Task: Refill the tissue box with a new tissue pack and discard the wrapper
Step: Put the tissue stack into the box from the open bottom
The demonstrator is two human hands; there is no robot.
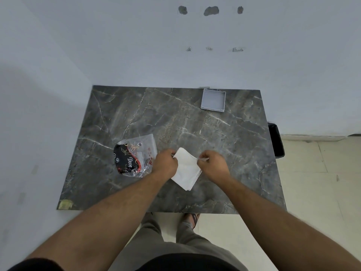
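Note:
A white stack of tissues (187,169) lies on the dark marble table (195,126), near its front middle. My left hand (166,162) grips the stack's left corner. My right hand (212,163) pinches its right edge. The emptied clear and black "Dove" wrapper (134,156) lies crumpled on the table just left of my left hand, touching neither hand. A shallow grey square tissue box (213,100) sits open at the far right of the table, well apart from both hands.
A black waste bin (276,139) stands on the floor past the table's right edge. White walls close in on the left and behind. A yellowish tape patch (65,204) marks the front left corner. My legs and a sandalled foot (192,220) show below the front edge.

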